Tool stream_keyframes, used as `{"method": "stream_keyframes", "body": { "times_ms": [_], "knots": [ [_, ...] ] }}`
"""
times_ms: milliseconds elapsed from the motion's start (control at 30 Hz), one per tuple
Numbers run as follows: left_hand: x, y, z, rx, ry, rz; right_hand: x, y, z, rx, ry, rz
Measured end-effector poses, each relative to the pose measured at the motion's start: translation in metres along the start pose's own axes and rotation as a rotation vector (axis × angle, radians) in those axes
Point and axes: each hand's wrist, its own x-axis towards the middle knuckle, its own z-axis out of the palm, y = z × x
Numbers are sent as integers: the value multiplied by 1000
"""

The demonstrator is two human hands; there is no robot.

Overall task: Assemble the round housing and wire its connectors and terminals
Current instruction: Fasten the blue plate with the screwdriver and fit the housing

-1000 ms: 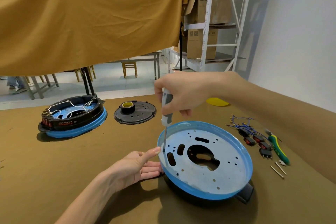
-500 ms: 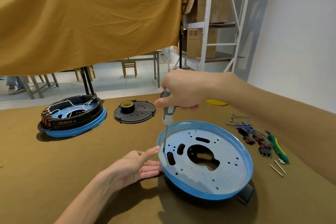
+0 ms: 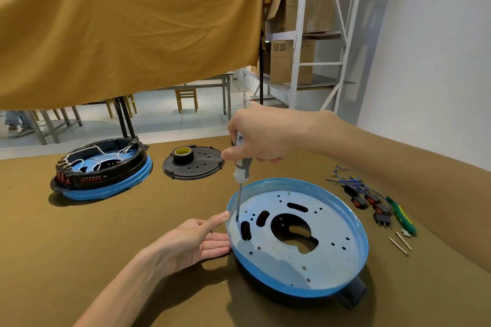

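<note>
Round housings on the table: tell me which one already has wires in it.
The far-left housing: white wires loop inside its black ring. The near housing, under the screwdriver, shows only a bare perforated plate.

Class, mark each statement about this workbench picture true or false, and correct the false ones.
1. The right hand grips a screwdriver whose tip meets the blue plate. True.
2. The left hand holds the tape roll. False: it rests open against the blue plate's rim; the tape roll sits on the black round cover.
3. The green-handled tool lies to the right of the blue plate. True.
4. The wired housing is stacked on the blue plate. False: it sits apart, far left.
</note>
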Motion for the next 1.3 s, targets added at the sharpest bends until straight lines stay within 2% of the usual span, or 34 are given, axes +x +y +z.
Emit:
{"method": "stream_keyframes", "body": {
  "times_ms": [200, 400, 533, 667, 767, 867, 1033, 1167, 1300],
  "knots": [
    [1, -4, -4, -49, -7, -3, -8, 3, -2, 88, -79, -13],
    [-2, -3, -5, -83, -32, -24, -12, 7, 1, 49, 7, -28],
    [-5, -1, -1, -88, -2, -24, -11, 6, 5, 89, 160, -68],
    [-8, 0, 1, -103, 14, -10, -8, 6, 4, 72, 156, -57],
    [-5, -1, 0, -106, 30, -3, -4, 6, 7, -40, 200, -19],
    [-4, -3, 1, -98, 40, 3, -8, 9, 9, -30, 149, -4],
    [-4, -3, 2, -104, 38, 6, -20, 20, 10, 169, 98, 49],
    [-1, -4, 0, -110, 24, 7, -26, 23, 0, 294, -57, 45],
    [-1, -6, -1, -114, 27, 8, -23, 18, 4, 265, -1, 16]
  ]
}}
